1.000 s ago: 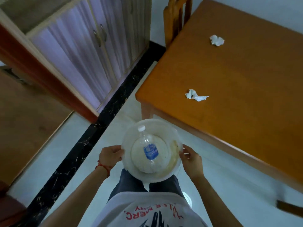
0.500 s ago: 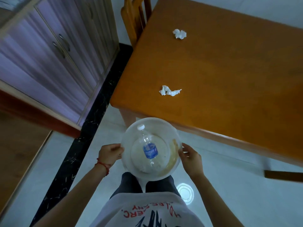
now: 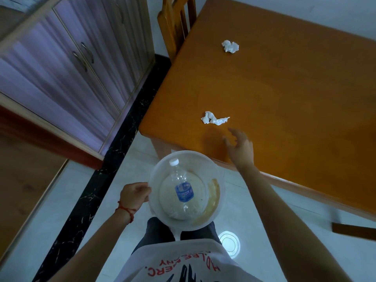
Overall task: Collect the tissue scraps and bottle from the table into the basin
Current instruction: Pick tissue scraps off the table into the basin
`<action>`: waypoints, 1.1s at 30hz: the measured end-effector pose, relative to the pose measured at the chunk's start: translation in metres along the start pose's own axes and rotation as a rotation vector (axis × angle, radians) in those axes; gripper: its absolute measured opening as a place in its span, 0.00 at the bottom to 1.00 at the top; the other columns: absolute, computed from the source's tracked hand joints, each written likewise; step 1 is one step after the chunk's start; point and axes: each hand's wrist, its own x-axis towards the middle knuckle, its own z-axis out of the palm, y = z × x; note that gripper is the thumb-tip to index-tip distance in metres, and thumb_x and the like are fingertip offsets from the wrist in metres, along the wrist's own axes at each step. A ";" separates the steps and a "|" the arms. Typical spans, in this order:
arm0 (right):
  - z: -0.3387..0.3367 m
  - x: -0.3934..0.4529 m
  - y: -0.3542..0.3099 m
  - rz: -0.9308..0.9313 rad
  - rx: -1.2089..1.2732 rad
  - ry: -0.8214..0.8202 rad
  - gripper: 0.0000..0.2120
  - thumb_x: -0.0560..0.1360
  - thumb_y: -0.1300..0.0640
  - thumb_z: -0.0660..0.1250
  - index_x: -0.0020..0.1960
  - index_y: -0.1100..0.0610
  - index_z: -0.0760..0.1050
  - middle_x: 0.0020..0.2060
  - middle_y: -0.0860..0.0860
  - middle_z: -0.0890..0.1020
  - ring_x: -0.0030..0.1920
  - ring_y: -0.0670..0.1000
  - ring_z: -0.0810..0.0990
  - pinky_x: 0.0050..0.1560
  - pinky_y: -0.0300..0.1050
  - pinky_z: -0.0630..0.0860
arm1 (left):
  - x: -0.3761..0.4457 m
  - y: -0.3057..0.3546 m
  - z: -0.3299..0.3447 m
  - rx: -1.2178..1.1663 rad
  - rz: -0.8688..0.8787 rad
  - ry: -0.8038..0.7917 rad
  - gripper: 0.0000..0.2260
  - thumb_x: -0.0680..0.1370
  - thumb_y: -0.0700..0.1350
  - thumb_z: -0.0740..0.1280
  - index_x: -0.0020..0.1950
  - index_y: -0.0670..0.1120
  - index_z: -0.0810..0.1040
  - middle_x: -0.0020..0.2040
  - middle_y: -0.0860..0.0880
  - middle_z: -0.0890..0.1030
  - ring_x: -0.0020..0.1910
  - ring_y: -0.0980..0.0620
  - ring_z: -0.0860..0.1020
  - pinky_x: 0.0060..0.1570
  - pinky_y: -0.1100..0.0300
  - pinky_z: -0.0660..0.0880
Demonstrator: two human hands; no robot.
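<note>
A clear plastic bottle (image 3: 182,187) with a blue label and white cap lies inside the pale round basin (image 3: 156,171), which has a brown smear on its right inner wall. My left hand (image 3: 134,193) grips the basin's left rim and holds it in front of my body. My right hand (image 3: 240,146) is off the basin, fingers spread, over the near edge of the orange wooden table (image 3: 295,94). A flat white tissue scrap (image 3: 213,120) lies just beyond its fingertips, untouched. A second crumpled tissue scrap (image 3: 230,46) rests farther back on the table.
A wooden chair (image 3: 177,23) stands at the table's far left corner. A cabinet with purple-tinted doors (image 3: 67,64) fills the left side. A black floor strip (image 3: 114,159) runs along it. Pale tiled floor lies under me.
My right hand let go of the basin's right rim and reached forward over the table edge toward the nearer tissue scrap. The left hand alone holds the basin now. The view shifted closer to the table.
</note>
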 end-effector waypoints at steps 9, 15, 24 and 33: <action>0.034 0.065 -0.011 -0.092 -0.203 -0.131 0.21 0.77 0.58 0.61 0.69 0.54 0.65 0.71 0.53 0.67 0.71 0.58 0.61 0.66 0.55 0.65 | -0.002 -0.004 -0.001 0.020 0.006 0.015 0.06 0.60 0.47 0.67 0.31 0.47 0.83 0.38 0.36 0.83 0.44 0.35 0.80 0.49 0.43 0.80; 0.049 0.074 -0.003 -0.130 -0.270 -0.169 0.18 0.77 0.60 0.60 0.66 0.55 0.69 0.65 0.55 0.73 0.67 0.59 0.66 0.59 0.54 0.71 | -0.001 -0.003 -0.003 -0.004 -0.024 -0.006 0.08 0.62 0.44 0.66 0.29 0.55 0.83 0.29 0.53 0.84 0.45 0.37 0.81 0.49 0.44 0.80; 0.048 0.053 0.011 -0.230 -0.171 -0.075 0.13 0.75 0.64 0.62 0.58 0.60 0.76 0.52 0.60 0.80 0.51 0.60 0.77 0.42 0.47 0.71 | -0.004 -0.001 -0.001 0.030 -0.037 0.006 0.07 0.61 0.46 0.67 0.29 0.59 0.82 0.29 0.56 0.84 0.45 0.38 0.82 0.47 0.47 0.80; 0.033 -0.023 -0.014 -0.290 0.175 -0.021 0.12 0.69 0.64 0.71 0.52 0.62 0.79 0.46 0.56 0.83 0.41 0.48 0.79 0.38 0.24 0.71 | -0.010 0.005 0.002 0.100 0.000 0.033 0.08 0.63 0.45 0.64 0.30 0.54 0.82 0.42 0.32 0.82 0.45 0.34 0.80 0.48 0.43 0.80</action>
